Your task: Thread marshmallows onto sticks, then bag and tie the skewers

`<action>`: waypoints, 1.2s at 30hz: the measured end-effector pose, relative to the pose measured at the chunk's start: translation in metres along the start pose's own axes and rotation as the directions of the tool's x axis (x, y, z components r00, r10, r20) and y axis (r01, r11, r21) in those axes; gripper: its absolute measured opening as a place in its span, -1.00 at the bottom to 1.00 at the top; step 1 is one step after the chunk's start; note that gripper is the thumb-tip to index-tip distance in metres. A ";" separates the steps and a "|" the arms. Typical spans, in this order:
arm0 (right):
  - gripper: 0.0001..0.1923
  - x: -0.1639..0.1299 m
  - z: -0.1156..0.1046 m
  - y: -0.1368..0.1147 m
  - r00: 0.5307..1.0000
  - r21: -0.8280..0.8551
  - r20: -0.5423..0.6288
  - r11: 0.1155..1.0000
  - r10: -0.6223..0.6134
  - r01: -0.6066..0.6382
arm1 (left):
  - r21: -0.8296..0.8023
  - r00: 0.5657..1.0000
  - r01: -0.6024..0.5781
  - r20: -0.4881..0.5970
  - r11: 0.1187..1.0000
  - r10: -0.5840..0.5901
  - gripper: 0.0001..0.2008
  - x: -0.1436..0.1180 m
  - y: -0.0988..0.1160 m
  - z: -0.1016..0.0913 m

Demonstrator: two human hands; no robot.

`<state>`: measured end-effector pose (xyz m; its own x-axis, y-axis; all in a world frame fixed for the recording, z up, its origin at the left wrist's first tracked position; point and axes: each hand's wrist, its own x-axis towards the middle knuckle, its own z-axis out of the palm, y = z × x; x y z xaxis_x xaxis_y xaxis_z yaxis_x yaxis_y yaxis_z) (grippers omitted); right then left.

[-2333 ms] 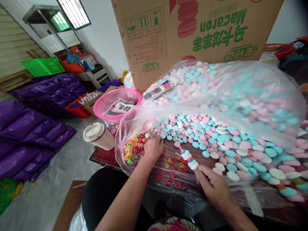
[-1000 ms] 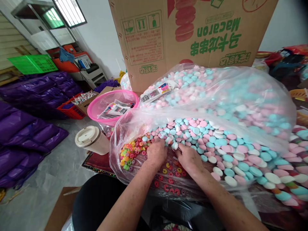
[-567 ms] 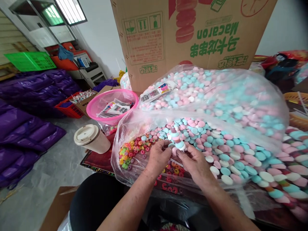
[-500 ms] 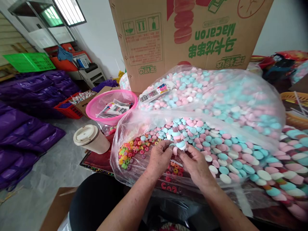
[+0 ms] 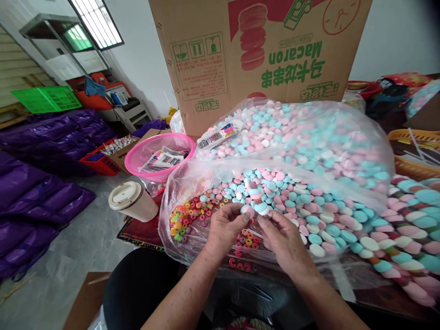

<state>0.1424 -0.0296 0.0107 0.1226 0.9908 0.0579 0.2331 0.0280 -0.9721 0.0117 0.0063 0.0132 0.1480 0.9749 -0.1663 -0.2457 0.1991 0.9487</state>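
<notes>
Between the thumb and fingers of my left hand (image 5: 225,228) is a round pink marshmallow (image 5: 247,211). My right hand (image 5: 283,236) pinches the lower end of a marshmallow skewer (image 5: 256,195), stacked with pink, blue and white pieces and a darker piece on top. The pink marshmallow is close by the skewer's lower left side; whether they touch I cannot tell. Loose marshmallow discs (image 5: 314,220) spread behind and right of my hands on clear plastic. Colourful gummy rings (image 5: 187,217) lie to the left, with more gummy rings (image 5: 245,243) between my wrists.
A large clear bag of marshmallows (image 5: 330,133) leans before a tall cardboard box (image 5: 199,55). At left stand a lidded cup (image 5: 134,201) and a pink basket (image 5: 160,174) holding printed packets. Finished-looking skewers (image 5: 412,243) pile up at right, near a yellow basket (image 5: 412,167).
The pink marshmallow in my left hand has turned its flat face up and shifted left of the skewer. My right hand keeps its pinch. The camera view has shifted slightly.
</notes>
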 end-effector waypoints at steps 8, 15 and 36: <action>-0.64 -0.037 -0.033 0.012 0.981 -0.476 0.148 0.861 -0.123 0.180 | -0.046 0.997 -0.029 -0.072 0.999 0.025 -0.69 0.003 0.005 -0.009; -0.70 -0.037 -0.029 0.024 0.970 -0.580 0.177 0.778 -0.168 0.241 | 0.298 0.975 -0.178 -0.078 0.938 0.210 -0.75 -0.001 -0.004 -0.014; -0.71 -0.038 -0.009 0.013 0.932 -0.647 0.070 0.695 -0.355 0.314 | 0.370 0.937 -0.244 -0.150 0.897 0.316 -0.86 -0.002 -0.006 -0.002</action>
<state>0.1499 -0.0686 -0.0024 -0.0363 0.9229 0.3833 0.8243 0.2445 -0.5106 0.0115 0.0037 0.0074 -0.0826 0.9911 0.1041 0.0981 -0.0958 0.9906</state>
